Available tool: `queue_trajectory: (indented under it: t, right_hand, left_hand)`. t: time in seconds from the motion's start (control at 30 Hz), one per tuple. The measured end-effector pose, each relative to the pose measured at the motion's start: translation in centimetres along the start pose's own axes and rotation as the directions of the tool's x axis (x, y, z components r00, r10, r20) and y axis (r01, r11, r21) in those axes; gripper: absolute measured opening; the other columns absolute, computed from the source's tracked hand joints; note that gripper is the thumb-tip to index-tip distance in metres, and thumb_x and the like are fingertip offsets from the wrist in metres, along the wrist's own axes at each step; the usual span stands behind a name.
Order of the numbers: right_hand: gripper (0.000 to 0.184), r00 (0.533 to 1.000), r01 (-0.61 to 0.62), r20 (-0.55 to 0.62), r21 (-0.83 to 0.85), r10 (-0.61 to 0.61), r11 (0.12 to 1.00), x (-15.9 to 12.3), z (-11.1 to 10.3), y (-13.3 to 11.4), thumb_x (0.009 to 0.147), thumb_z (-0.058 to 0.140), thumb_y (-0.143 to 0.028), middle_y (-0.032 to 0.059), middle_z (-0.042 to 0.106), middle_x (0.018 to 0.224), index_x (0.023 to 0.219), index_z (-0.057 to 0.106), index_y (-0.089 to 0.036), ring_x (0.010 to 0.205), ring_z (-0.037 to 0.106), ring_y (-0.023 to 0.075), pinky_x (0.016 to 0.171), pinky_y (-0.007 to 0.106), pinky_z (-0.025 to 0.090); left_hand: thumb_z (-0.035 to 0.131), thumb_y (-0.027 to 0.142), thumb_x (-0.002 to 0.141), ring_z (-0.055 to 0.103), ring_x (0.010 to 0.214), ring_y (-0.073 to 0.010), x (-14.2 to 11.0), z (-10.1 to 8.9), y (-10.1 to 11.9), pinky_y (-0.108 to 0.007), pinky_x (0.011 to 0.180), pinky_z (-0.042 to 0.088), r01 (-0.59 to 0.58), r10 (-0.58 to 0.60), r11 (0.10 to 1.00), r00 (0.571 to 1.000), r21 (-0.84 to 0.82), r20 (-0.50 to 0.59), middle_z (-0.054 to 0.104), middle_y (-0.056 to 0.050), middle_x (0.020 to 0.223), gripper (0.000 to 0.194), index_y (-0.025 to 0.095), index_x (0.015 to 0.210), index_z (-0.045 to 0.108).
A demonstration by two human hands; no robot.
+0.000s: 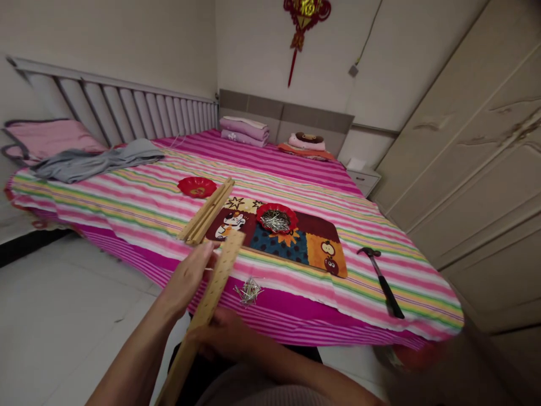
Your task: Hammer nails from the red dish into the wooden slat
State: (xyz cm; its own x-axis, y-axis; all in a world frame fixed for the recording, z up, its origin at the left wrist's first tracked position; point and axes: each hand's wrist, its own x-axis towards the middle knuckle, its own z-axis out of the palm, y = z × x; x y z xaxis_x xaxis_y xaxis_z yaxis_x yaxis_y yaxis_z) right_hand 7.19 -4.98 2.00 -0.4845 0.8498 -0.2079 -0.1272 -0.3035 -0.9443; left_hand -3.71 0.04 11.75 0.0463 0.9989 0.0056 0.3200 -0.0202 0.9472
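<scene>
A long wooden strip with rows of small dots, perhaps holes or nail heads, slants up from my lap at the bed's edge. My left hand grips its left side near the upper end, fingertips partly hidden behind the wood. Lower down, my right hand is wrapped round the strip from the right. Just right of the strip, a small pile of nails lies on the bedspread. Beyond it a red dish full of nails stands on a patterned mat. Several wooden strips lie together left of the mat.
A claw hammer lies on the striped bedspread at the right. Another red dish sits behind the loose strips. Grey clothing lies far left, and folded bedding is by the headboard. A wardrobe stands at the right.
</scene>
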Motion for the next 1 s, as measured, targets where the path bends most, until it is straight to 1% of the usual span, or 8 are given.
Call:
queue_trajectory:
  t: [0.1,0.2,0.33,0.43,0.63,0.73,0.83,1.0]
  right_hand:
    - [0.018,0.942,0.085,-0.334,0.122,-0.040,0.989,0.1,-2.4,-0.6,0.068,0.064,-0.033,-0.0068,0.053,0.046,0.071,0.053,-0.019,0.035,0.044,0.0076,0.032,0.018,0.033]
    - [0.022,0.865,0.162,-0.497,0.144,-0.070,0.976,0.1,-4.6,-1.1,0.072,0.058,-0.040,-0.0090,0.048,0.045,0.075,0.048,-0.020,0.034,0.039,0.0063,0.030,0.016,0.027]
    - [0.026,0.837,0.187,-0.543,0.156,-0.074,0.970,0.1,-5.5,-1.0,0.070,0.060,-0.043,-0.0093,0.046,0.046,0.073,0.047,-0.021,0.034,0.035,0.0052,0.028,0.015,0.022]
    - [0.026,0.851,0.183,-0.519,0.153,-0.079,0.971,0.2,-5.3,-0.9,0.069,0.059,-0.044,-0.0071,0.051,0.053,0.076,0.051,-0.020,0.036,0.040,0.0055,0.028,0.015,0.025]
    - [0.017,0.879,0.145,-0.471,0.105,-0.080,0.984,0.0,-6.0,0.0,0.065,0.058,-0.035,-0.0060,0.056,0.053,0.071,0.054,-0.019,0.032,0.038,0.0040,0.028,0.015,0.025]
    - [0.014,0.893,0.110,-0.445,0.084,-0.062,0.990,-0.3,-6.4,0.5,0.064,0.056,-0.033,-0.0085,0.050,0.043,0.068,0.053,-0.019,0.028,0.033,0.0041,0.027,0.015,0.023]
    - [0.015,0.894,0.091,-0.444,0.063,-0.054,0.994,-0.6,-6.9,0.6,0.064,0.055,-0.033,-0.0088,0.050,0.042,0.069,0.053,-0.020,0.027,0.033,0.0045,0.027,0.016,0.021]
    - [0.019,0.874,0.073,-0.482,0.007,-0.060,0.997,-1.0,-7.7,1.3,0.063,0.054,-0.039,-0.0091,0.048,0.040,0.068,0.052,-0.021,0.026,0.031,0.0052,0.028,0.017,0.021]
  left_hand:
    - [0.049,0.067,0.071,0.059,0.097,-0.0242,-2.1,-0.7,-3.6,-0.035,0.083,0.049,0.082,-0.093,0.994,0.985,0.079,0.148,0.065,-0.007,0.103,0.058,0.020,0.103,0.059]
    - [0.056,0.063,0.067,0.060,0.092,-0.0232,-5.4,-0.8,-7.4,-0.032,0.080,0.049,0.176,-0.216,0.972,0.930,0.154,0.298,0.065,-0.005,0.096,0.053,0.022,0.100,0.059]
    - [0.048,0.068,0.070,0.049,0.050,-0.0133,-9.0,0.4,-10.8,-0.025,0.044,0.038,0.329,-0.355,0.934,0.838,0.136,0.415,0.052,0.002,0.062,0.048,0.022,0.081,0.054]
    - [0.046,0.069,0.069,0.043,0.045,-0.0115,-9.5,1.1,-11.6,-0.023,0.039,0.032,0.371,-0.378,0.924,0.860,0.089,0.342,0.046,0.004,0.058,0.049,0.022,0.079,0.052]
    - [0.041,0.056,0.076,0.058,0.062,-0.0193,-1.7,-0.8,-8.5,-0.028,0.053,0.043,0.174,-0.177,0.936,0.984,0.306,-0.019,0.061,-0.003,0.068,0.045,0.018,0.096,0.058]
    - [0.040,0.048,0.078,0.062,0.085,-0.0245,5.7,-2.4,-5.0,-0.031,0.069,0.047,0.045,-0.007,0.868,0.997,0.495,-0.080,0.067,-0.011,0.095,0.046,0.015,0.105,0.060]
    - [0.043,0.042,0.077,0.059,0.103,-0.0299,11.3,-3.6,-2.5,-0.034,0.080,0.046,0.116,0.047,0.780,0.969,0.615,-0.241,0.062,-0.020,0.112,0.056,0.005,0.118,0.054]
    - [0.041,0.042,0.080,0.063,0.095,-0.0274,10.6,-3.1,-5.2,-0.032,0.075,0.048,0.155,-0.009,0.785,0.971,0.600,-0.239,0.066,-0.018,0.105,0.051,0.006,0.112,0.059]
